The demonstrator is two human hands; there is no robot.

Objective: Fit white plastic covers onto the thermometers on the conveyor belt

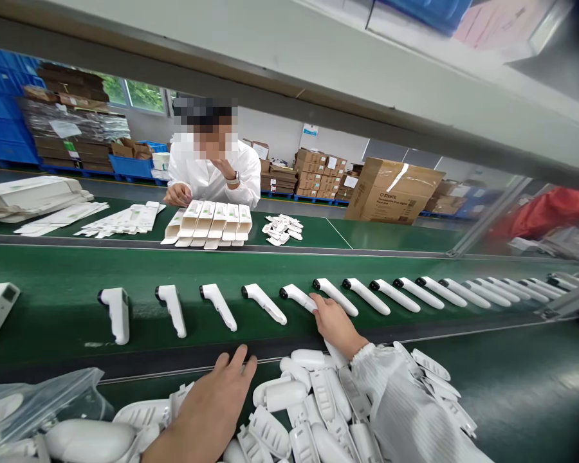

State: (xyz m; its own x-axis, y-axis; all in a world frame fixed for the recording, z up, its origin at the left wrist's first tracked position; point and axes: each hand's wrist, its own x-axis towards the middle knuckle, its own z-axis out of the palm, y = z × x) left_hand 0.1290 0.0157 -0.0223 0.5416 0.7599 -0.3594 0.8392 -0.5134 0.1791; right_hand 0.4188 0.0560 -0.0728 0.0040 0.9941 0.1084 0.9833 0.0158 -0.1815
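Note:
A row of white gun-shaped infrared thermometers (264, 304) with black tips lies along the green conveyor belt (164, 262). My right hand (338, 325) reaches onto the belt, its fingers on the handle end of one thermometer (294, 296); its palm side is hidden. My left hand (207, 402) is over the near edge, fingers apart and holding nothing. Beneath and between my hands is a heap of loose white plastic covers (324, 391), some with ribbed inner sides showing. A white piece below my right hand is partly covered, and I cannot tell whether it is held.
Across the belt sits a person in a white coat (246, 170), behind open white cartons (217, 222) and a small pile of white parts (282, 229). A clear plastic bag (62, 402) lies at the near left. An overhead shelf (289, 61) spans the top.

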